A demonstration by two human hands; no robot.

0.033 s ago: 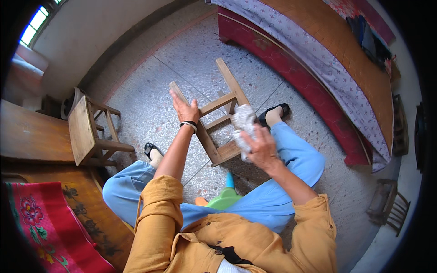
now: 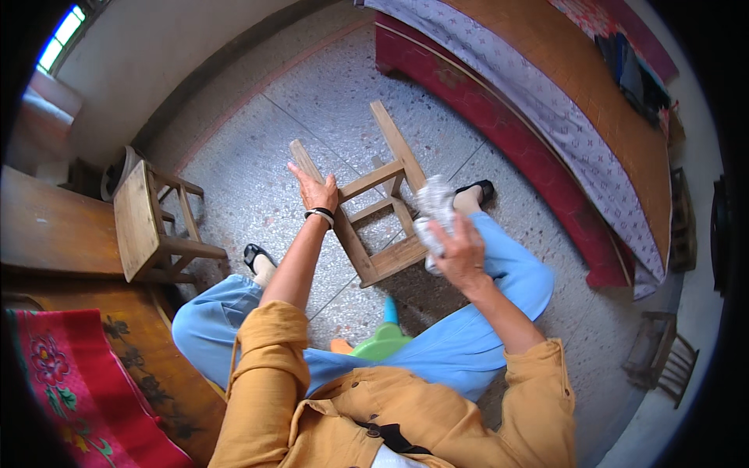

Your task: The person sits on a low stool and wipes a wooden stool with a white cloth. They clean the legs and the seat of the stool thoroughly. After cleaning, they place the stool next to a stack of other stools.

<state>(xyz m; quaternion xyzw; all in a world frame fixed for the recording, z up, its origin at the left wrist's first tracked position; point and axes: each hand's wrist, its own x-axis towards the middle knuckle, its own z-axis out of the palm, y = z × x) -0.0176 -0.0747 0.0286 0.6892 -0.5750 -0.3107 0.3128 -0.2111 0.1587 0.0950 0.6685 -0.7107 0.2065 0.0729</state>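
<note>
A bare wooden stool [image 2: 367, 257] lies tipped in front of me, legs pointing away. My left hand [image 2: 314, 193] is closed around its left leg, the thumb on the inner side; a dark band and a pale bangle circle that wrist. In my right hand [image 2: 460, 253] is a bunched whitish cloth [image 2: 434, 199], held against or just beside the stool's right side; whether it touches the wood I cannot tell. The cloth and fingers are slightly blurred. Below the stool, between my knees, part of a green plastic seat [image 2: 382, 342] with a blue piece shows.
A second wooden stool [image 2: 140, 222] stands at the left, beside a brown wooden cabinet [image 2: 55, 226]. A red floral cloth [image 2: 101, 382] covers part of the lower left. A bed with a dark red side board [image 2: 499, 136] spans the upper right. A small wooden chair [image 2: 663, 355] is at the far right.
My right hand has shifted a little to the right with the cloth, uncovering more of the stool's right side. My left hand keeps its hold on the leg.
</note>
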